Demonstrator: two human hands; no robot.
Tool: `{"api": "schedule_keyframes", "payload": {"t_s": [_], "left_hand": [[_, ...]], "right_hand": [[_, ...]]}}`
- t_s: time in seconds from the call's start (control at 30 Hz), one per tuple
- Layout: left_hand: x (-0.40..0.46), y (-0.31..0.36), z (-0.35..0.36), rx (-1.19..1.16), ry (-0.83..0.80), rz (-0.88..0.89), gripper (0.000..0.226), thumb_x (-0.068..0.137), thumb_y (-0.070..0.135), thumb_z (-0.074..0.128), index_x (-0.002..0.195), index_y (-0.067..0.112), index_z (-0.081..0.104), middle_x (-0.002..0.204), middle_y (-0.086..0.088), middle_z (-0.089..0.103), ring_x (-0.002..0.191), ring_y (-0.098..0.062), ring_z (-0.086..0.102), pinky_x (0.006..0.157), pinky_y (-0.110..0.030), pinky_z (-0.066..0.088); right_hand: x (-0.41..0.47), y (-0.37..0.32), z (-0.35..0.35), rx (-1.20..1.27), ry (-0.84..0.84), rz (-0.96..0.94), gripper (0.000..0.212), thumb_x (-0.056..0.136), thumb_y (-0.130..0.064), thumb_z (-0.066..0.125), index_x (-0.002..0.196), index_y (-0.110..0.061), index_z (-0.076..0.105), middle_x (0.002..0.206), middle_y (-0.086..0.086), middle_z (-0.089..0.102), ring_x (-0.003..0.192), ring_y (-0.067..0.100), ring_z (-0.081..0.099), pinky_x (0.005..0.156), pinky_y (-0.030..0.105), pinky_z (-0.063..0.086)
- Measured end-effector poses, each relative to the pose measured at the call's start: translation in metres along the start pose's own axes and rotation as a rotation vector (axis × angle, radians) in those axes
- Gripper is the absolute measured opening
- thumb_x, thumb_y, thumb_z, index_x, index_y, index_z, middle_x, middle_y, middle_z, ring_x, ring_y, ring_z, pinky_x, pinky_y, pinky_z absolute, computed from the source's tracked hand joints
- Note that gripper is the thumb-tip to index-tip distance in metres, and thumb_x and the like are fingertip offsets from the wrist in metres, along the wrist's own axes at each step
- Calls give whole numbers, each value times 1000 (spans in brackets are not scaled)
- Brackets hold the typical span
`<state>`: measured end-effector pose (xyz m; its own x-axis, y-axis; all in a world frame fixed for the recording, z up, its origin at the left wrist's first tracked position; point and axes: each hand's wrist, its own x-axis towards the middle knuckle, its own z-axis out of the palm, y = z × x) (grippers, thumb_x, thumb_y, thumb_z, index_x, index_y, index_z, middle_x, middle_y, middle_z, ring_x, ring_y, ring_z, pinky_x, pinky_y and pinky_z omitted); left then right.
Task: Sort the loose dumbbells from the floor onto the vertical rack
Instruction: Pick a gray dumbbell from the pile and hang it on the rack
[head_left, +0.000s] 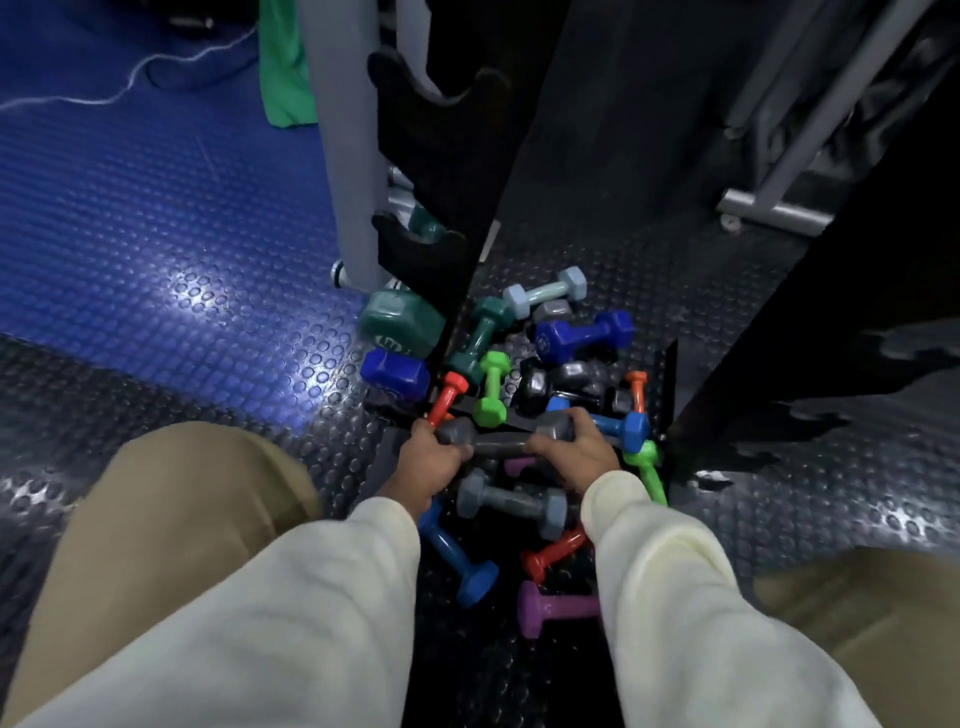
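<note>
A dark grey hex-ended dumbbell (504, 436) lies crosswise atop a jumble of small coloured dumbbells on the black studded rubber floor (779, 509), at the foot of the tall black vertical rack (441, 171), whose cradles look mostly empty. The left hand (428, 462) curls round its left end and the right hand (574, 452) round its right end, fingers closed on it. Lifting could go wrong: the neighbouring red dumbbell (445, 399) and green dumbbell (491, 389) touch it and may roll or pinch fingers.
</note>
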<state>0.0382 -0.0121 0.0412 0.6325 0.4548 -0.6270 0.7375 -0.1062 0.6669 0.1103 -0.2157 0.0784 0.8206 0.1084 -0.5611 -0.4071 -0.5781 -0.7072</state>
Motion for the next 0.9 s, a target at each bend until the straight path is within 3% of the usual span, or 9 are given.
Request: {"api": "schedule_keyframes", "payload": {"t_s": [0.13,0.2,0.3,0.43,0.57,0.63,0.77,0.9], "left_hand": [[-36,12,-3,103,82,101,41,90,30,73,118,9,51,115,-12,64,109,-32,63,91,-36,50],[-50,20,-11,150,129,141,41,92,34,72,115,8,51,118,-17,65,111,-37,63,94,-40,50],[-67,25,-31,166,222,166,44,91,37,70,118,7,53,120,-18,65,111,-39,63,98,-45,51],[-103,35,-63,83,347,209,34,91,34,72,111,13,54,108,-6,63,103,-31,63,94,-41,51],[-133,45,-98,89,449,248,30,94,36,71,103,17,50,98,-1,57,93,-25,57,81,-34,43],[-142,50,-115,68,513,291,30,95,41,68,100,16,51,98,-2,59,95,-28,59,78,-35,41],[-146,69,-149,19,621,409,30,97,44,64,101,16,53,106,-5,58,96,-25,56,82,-38,44],[-139,107,-188,-26,711,610,35,95,40,69,118,14,62,110,-1,55,101,-19,53,91,-34,43]], "right_hand": [[-34,-11,-19,128,28,-26,35,76,-56,82,105,-41,69,103,-16,71,93,7,65,90,32,54],[-45,-17,-24,235,-8,-19,60,66,-61,84,122,-43,70,114,-8,74,101,19,72,91,38,57],[-54,-26,-28,368,-161,-65,78,58,-46,86,133,-40,66,119,4,77,102,28,76,83,44,61],[-84,-54,-29,401,-278,-199,65,62,-28,84,125,-42,71,120,0,76,103,27,73,83,41,56],[-108,-81,-27,441,-338,-295,66,67,-34,88,130,-43,68,126,-1,74,112,29,73,74,36,53],[-116,-93,-23,464,-364,-359,68,76,-32,88,139,-37,63,127,2,74,113,30,73,84,42,54],[-134,-124,-13,490,-327,-491,69,81,-34,87,144,-38,58,133,0,71,110,21,73,75,30,54],[-152,-157,-4,545,-276,-639,69,84,-21,88,144,-36,57,140,-3,64,115,24,73,95,44,59]]}}
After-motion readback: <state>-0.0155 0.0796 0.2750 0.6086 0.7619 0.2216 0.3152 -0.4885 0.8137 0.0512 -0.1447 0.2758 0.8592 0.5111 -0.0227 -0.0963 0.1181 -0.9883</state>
